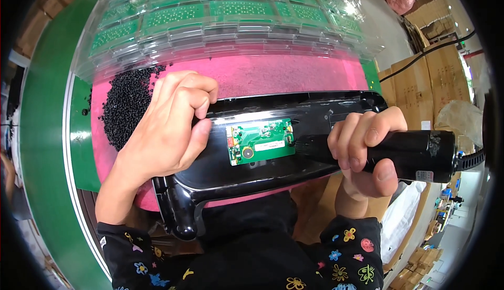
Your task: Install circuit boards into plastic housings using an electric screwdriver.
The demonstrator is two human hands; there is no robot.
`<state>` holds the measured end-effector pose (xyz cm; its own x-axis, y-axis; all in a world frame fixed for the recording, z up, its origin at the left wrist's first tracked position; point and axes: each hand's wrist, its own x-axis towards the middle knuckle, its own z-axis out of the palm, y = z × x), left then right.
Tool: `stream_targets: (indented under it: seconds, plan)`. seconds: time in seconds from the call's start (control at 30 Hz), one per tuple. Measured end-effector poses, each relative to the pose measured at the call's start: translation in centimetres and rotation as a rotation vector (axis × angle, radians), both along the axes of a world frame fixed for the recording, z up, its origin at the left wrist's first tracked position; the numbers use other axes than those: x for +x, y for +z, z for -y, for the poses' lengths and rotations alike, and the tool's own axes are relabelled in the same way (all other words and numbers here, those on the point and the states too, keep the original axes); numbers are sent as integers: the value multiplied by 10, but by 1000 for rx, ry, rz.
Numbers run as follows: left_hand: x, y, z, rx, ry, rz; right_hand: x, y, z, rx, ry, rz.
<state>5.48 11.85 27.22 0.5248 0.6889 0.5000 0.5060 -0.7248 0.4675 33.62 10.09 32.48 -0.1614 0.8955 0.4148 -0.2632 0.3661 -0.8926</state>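
Observation:
A glossy black plastic housing [252,179] lies on a pink mat in front of me, with a rounded leg at its near left. Inside it sits a green circuit board [269,153] bearing a round buzzer-like part and a white label. My right hand [367,145] is wrapped around a black electric screwdriver [428,153], held nearly level. Its dark, narrow end points left at the board's right edge; whether it touches is unclear. Over the housing's left part, my left hand [170,122] has its fingers curled and thumb drawn in. Anything between those fingertips is hidden.
A heap of small black pieces [123,106] lies left on the pink mat [294,72]. Stacked clear trays [236,32] with green boards stand behind. A cable [470,159] trails from the screwdriver. Cardboard boxes [412,87] are at the right.

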Motion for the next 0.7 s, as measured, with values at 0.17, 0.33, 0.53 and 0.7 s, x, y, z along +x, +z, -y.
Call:
stream_targets:
  seconds: [0.17,0.33,0.53,0.7]
  plan:
    - [3,6,-2,-47,65,-38,4,2,-4,-42,114,-51]
    - [8,10,-6,-24,156,-99,15,-4,-25,61,516,-21]
    - [4,7,-2,-102,176,-169,2,2,-17,-37,412,37]
    - [4,10,0,-96,173,-252,5,0,-11,-44,350,18]
